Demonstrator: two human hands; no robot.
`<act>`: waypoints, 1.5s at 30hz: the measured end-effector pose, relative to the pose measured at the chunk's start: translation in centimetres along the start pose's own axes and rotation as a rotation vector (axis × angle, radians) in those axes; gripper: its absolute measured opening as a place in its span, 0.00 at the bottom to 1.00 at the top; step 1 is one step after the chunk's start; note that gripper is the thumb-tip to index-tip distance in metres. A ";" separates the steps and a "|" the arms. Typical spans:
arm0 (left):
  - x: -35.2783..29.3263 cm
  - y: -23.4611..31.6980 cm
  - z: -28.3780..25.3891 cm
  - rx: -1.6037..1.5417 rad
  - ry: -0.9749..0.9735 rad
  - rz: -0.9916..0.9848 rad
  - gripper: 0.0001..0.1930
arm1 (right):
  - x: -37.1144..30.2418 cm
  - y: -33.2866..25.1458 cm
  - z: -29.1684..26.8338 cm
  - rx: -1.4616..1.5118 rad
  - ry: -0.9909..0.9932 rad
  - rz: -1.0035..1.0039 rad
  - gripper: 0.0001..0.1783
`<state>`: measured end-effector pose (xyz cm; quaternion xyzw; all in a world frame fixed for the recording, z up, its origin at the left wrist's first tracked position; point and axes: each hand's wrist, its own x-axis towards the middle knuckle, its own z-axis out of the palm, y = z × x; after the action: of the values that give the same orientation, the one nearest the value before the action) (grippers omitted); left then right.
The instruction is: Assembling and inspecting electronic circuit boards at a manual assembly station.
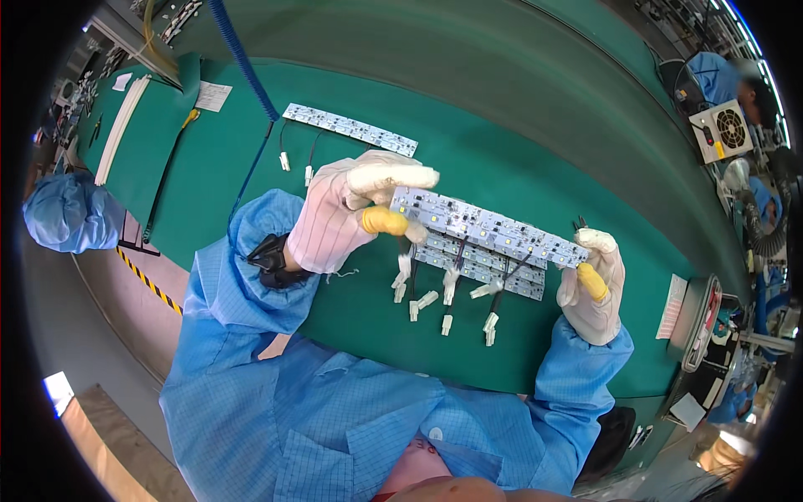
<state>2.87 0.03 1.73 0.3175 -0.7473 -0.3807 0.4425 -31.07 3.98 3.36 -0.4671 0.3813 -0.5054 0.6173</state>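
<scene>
Between my two gloved hands is a long white LED circuit board (489, 224), raised at a slight tilt, its right end lower. My left hand (355, 201) pinches its left end between thumb and fingers. My right hand (595, 280) grips the right end. Both gloves are white with yellow finger covers; the left one shows thin stripes. Under the held board lie more LED circuit boards (525, 286), partly hidden by it. Dark wires with white plug connectors (447, 325) hang toward me. Beyond my left hand lies a separate LED board (350, 128) with its own wires and connectors.
The green work mat (360, 326) covers the bench. A blue coiled cord (238, 54) comes down near the black wrist strap (274, 259) on my left wrist. White strips (121, 130) and a black cable (171, 171) lie far left. A metal tray (698, 326) sits at right.
</scene>
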 end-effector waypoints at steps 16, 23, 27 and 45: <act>0.0 0.4 0.7 -0.470 0.049 -0.147 0.24 | 0.2 0.1 0.4 -0.094 0.018 -0.011 0.25; -0.1 0.8 0.6 -0.297 0.058 -0.256 0.21 | 0.1 0.4 -0.1 -0.008 0.003 -0.014 0.30; 0.3 0.4 1.3 -0.335 0.182 -0.264 0.21 | -0.4 0.1 0.3 -0.055 0.010 -0.018 0.31; 1.0 0.0 1.8 -0.044 0.238 -0.369 0.17 | -0.9 -1.0 0.9 -0.044 -0.126 -0.035 0.29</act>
<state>0.83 -0.25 1.55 0.4816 -0.6107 -0.4315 0.4572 -30.63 4.95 4.53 -0.5182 0.3446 -0.4770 0.6207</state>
